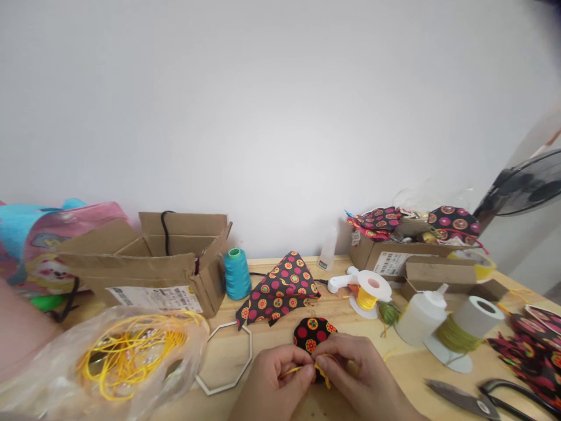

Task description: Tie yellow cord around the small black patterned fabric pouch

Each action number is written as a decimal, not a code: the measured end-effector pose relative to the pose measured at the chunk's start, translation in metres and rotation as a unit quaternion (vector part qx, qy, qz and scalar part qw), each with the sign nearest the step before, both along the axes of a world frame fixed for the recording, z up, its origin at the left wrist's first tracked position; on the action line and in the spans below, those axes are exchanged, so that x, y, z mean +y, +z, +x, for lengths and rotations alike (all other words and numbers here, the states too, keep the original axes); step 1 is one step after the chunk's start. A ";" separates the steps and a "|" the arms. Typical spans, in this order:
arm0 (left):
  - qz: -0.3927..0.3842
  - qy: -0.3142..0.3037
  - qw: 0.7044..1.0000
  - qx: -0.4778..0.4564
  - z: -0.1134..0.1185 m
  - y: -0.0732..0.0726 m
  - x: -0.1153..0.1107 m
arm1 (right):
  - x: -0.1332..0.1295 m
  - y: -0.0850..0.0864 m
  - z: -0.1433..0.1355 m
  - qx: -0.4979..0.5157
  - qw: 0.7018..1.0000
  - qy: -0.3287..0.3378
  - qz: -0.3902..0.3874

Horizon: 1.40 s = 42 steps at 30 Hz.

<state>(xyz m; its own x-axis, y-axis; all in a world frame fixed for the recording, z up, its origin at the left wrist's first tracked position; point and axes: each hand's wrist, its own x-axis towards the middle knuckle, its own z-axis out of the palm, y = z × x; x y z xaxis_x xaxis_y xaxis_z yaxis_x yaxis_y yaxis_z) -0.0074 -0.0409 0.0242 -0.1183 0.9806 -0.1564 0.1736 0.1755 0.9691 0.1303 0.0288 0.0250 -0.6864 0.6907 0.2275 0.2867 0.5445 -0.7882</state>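
Note:
My left hand (284,374) and my right hand (350,368) meet at the table's front, fingertips almost touching. Each is closed in a pinch on a thin yellow cord (323,374). Behind the fingers lies a rounded black piece (313,333) covered in fabric with red and yellow flower dots; its lower part is mostly hidden by my hands. Whether the cord is fixed to that piece I cannot tell. Farther back rests a crumpled cloth of similar print (284,289). A white octagonal frame (249,345) lies left of my hands.
On the left are a plastic bag with yellow cord (131,356), an open cardboard box (144,269) and a blue thread cone (237,275). Rightward stand a yellow cord spool (370,289), a white bottle (421,318), a green cord spool (464,327) and scissors (473,400).

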 end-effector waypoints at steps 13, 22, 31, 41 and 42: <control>0.005 -0.017 1.000 0.008 -0.001 -0.005 0.001 | 0.001 -0.002 0.000 -0.014 1.000 0.005 -0.001; -0.009 -0.008 1.000 0.029 0.002 0.001 0.001 | 0.000 0.000 0.001 -0.022 1.000 0.011 -0.009; -0.006 -0.008 1.000 0.027 0.001 -0.001 0.001 | -0.001 -0.001 0.000 -0.033 0.999 0.014 -0.010; -0.008 -0.005 1.000 0.027 0.001 -0.001 0.001 | 0.000 -0.002 0.000 -0.027 1.000 0.013 -0.009; -0.007 -0.006 1.000 0.028 0.001 -0.001 0.001 | 0.000 -0.002 0.000 -0.026 1.000 0.014 -0.007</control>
<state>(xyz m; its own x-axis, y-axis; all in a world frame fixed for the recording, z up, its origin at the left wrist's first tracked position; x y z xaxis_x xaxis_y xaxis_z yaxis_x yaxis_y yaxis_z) -0.0066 -0.0400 0.0229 -0.1157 0.9797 -0.1637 0.2303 0.1868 0.9550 0.1306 0.0291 0.0227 -0.7157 0.6746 0.1808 0.3136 0.5417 -0.7799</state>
